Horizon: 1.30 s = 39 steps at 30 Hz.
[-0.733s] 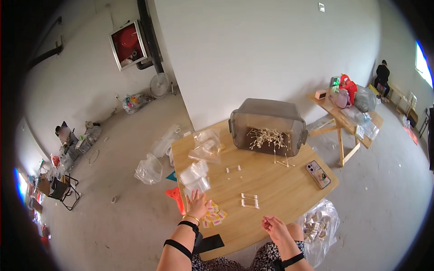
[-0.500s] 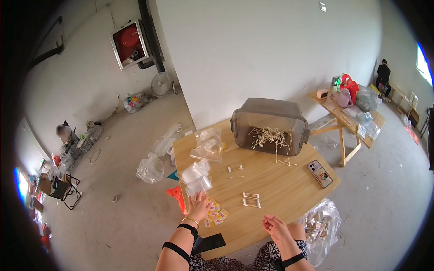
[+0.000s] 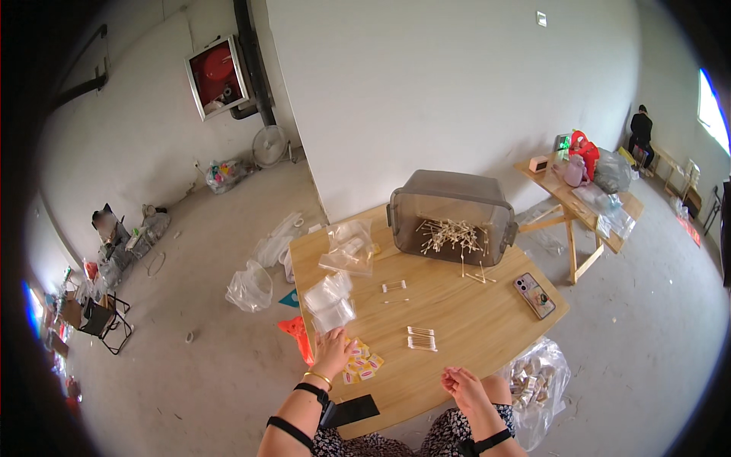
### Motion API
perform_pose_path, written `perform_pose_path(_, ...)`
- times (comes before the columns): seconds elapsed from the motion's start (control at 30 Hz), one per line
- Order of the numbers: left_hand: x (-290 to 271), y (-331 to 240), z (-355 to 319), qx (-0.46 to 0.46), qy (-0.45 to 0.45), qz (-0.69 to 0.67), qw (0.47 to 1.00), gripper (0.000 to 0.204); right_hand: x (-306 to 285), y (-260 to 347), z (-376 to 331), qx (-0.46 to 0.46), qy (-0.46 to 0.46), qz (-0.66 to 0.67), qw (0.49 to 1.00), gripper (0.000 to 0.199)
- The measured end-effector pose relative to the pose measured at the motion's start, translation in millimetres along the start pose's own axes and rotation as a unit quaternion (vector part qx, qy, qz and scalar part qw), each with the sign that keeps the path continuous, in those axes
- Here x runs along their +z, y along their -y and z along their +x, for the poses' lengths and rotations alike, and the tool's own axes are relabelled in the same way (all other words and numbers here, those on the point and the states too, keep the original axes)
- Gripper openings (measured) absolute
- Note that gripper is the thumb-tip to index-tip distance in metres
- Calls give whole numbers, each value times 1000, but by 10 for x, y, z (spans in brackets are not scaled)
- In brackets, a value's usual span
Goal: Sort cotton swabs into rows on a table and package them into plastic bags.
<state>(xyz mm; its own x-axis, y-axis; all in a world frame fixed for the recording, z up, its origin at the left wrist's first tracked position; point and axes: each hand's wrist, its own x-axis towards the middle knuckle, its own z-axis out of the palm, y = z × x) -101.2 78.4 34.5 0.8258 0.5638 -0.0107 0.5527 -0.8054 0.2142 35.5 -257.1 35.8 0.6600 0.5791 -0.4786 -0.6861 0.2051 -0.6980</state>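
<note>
The two hands are well apart. The left hand [image 3: 331, 354] lies with its fingers stretched out and a little spread at the left edge of the counter [image 3: 472, 327], against a scatter of yellow-and-white cards [image 3: 368, 369]. The right hand [image 3: 461, 383] is by the near edge, its fingers curled in together; whether anything is pinched there cannot be told.

Just beyond the left fingertips are clear plastic bags [image 3: 330, 301] in a loose stack, with a larger clear bag [image 3: 349, 247] farther off. Between the hands and slightly farther away, cotton swabs [image 3: 422, 340] lie side by side in two small rows. A smaller bundle of swabs [image 3: 394, 286] sits beyond them. A black flat object [image 3: 352, 411] rests at the near left edge.

At the far side, a grey translucent bin [image 3: 451, 190] lies tipped on its side, mouth facing near, with a heap of loose swabs [image 3: 449, 236] inside and a few spilled out. A phone [image 3: 535, 295] lies near the right edge. Below that edge, a clear sack [image 3: 542, 354] holds many small packs.
</note>
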Motion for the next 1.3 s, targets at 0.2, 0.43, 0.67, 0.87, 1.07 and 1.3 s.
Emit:
perform_pose_path(0.2, -650, -602, -624, 140, -158, -59, 976, 45, 230, -55, -65, -20, 41, -79, 996, 25)
perform_pose_path(0.43, -968, -1175, -1548, 263, -163, 26, 951, 40, 964, -18, -444, -2, 160, -192, 968, 31)
perform_pose_path(0.67, -1126, -1418, -1928, 321, -203, 75, 922, 48, 710, -137, -608, -68, 180, -249, 949, 23)
perform_pose_path(0.87, -1161, -1454, -2287, 283, -177, 3, 943, 48, 616, -113, -831, -64, 239, -238, 939, 19)
perform_pose_path(1.07, -1108, -1417, -2471, 266, -212, -39, 940, 28, 503, -236, -845, -115, 204, -272, 934, 21)
perform_pose_path(1.3, -1312, -1674, -2556, 214, -263, -84, 937, 17, 813, 62, -1489, -246, 193, -476, 822, 34)
